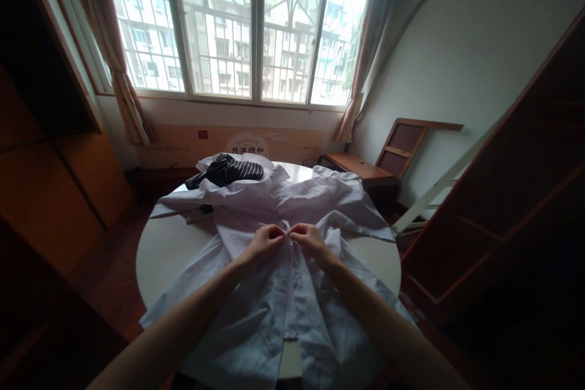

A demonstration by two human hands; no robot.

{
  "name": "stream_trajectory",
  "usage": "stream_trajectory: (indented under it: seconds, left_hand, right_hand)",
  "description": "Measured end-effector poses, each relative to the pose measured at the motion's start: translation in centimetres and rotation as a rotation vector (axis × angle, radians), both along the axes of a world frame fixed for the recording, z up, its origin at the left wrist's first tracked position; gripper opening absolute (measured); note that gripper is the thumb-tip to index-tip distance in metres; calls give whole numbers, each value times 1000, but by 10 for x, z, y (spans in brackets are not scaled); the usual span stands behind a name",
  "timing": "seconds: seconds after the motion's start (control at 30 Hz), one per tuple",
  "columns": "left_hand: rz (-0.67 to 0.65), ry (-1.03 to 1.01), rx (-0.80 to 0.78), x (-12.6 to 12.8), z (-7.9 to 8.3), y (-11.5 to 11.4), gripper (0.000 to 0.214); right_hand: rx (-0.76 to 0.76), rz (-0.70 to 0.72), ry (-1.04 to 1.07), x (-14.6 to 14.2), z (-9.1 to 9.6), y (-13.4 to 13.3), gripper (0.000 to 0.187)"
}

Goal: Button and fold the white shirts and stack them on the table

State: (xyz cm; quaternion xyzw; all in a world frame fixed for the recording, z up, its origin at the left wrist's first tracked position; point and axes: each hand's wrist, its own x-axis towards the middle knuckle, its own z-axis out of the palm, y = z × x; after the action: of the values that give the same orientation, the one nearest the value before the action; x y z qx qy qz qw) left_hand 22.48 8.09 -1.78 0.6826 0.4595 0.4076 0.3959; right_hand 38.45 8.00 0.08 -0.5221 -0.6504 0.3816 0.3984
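Note:
A white button-up shirt lies spread front-up on a round white table, collar toward the window. My left hand and my right hand meet at the shirt's front placket, a little below the collar. Both hands are closed in a pinch on the placket edges, fingertips almost touching each other. What lies between the fingertips is too small to make out.
A dark striped garment lies at the table's far edge on another white piece. A wooden cabinet stands at left, dark wooden furniture at right, a low wooden bench near the window.

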Motion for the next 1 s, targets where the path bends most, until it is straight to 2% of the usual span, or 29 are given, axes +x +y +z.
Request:
stream_trajectory:
  seconds: [0.13,0.3,0.53,0.73,1.0]
  left_hand:
    - [-34,-32,-3,0,-1,0,20]
    - [79,-47,-22,0,2,-2,16]
    - [30,-193,-114,1,4,-3,18]
    - [44,-145,-60,1,2,-1,18]
    - [41,-130,-90,1,8,-7,18]
  right_hand:
    - [59,-23,-107,-2,-1,-2,14]
    - [114,-24,-178,-3,3,-8,16]
    - [146,-48,-284,-5,4,-11,14]
    - [154,-57,-248,-5,5,-12,14]
    - [135,-25,-145,-3,2,-10,13]
